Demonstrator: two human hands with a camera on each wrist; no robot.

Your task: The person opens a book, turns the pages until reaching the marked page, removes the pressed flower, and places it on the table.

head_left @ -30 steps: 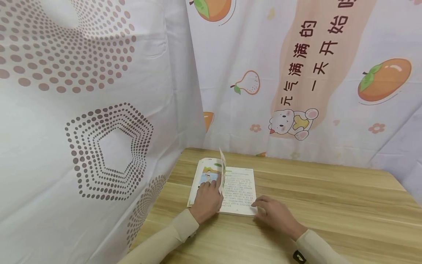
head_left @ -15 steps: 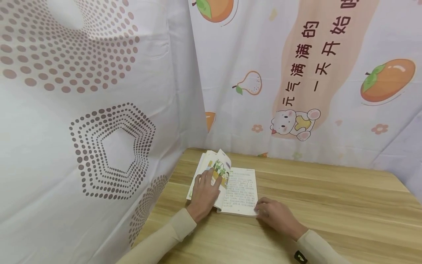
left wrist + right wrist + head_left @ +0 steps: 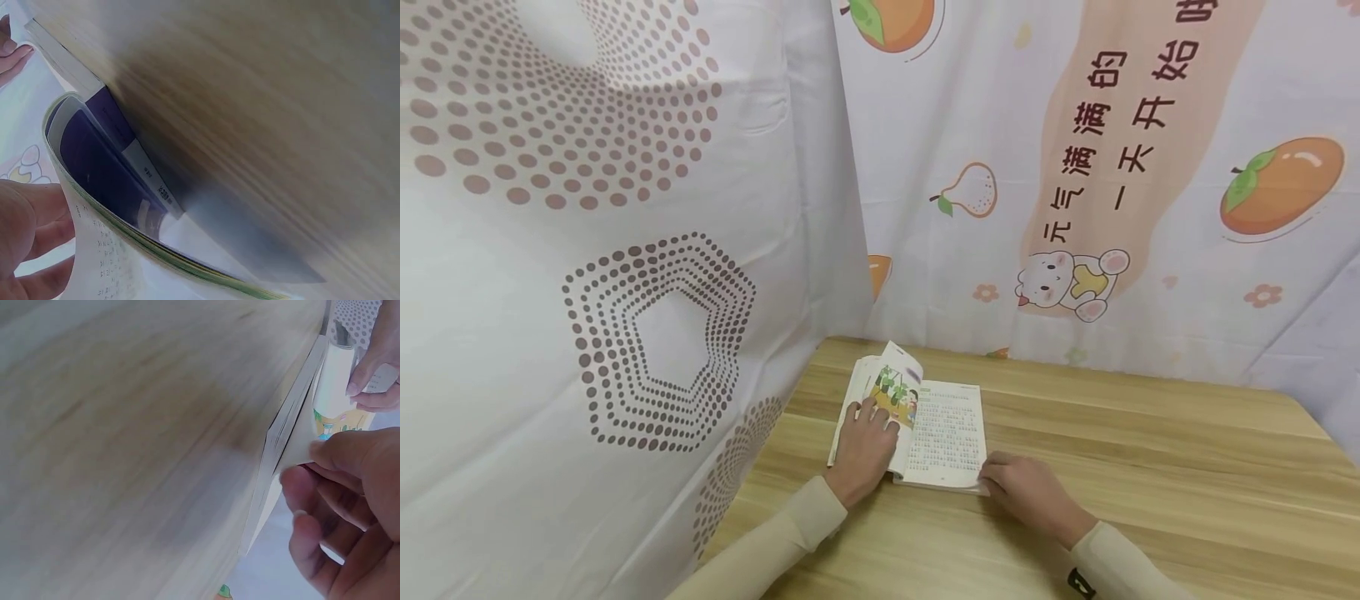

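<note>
A paperback book (image 3: pixel 946 433) lies open on the table, with a colour picture on its left page and printed text on its right page. My left hand (image 3: pixel 863 454) rests on the left page, fingers spread over the lower part of the picture. The left wrist view shows the left-hand leaves (image 3: pixel 103 250) curving up from the table. At the book's lower right corner, my right hand (image 3: pixel 1033 493) pinches the page edge between thumb and forefinger. In the right wrist view this page corner (image 3: pixel 300 444) is lifted off the leaves below; the other fingers curl beneath.
The wooden table (image 3: pixel 1150 467) extends to the right of the book. A white dotted curtain (image 3: pixel 625 500) hangs close along the left side. Behind the table hangs a fruit-patterned curtain (image 3: pixel 940 283).
My left hand has brought an upright leaf down onto the left side and now lies lower on it. The right hand has closed on the lower right page corner.
</note>
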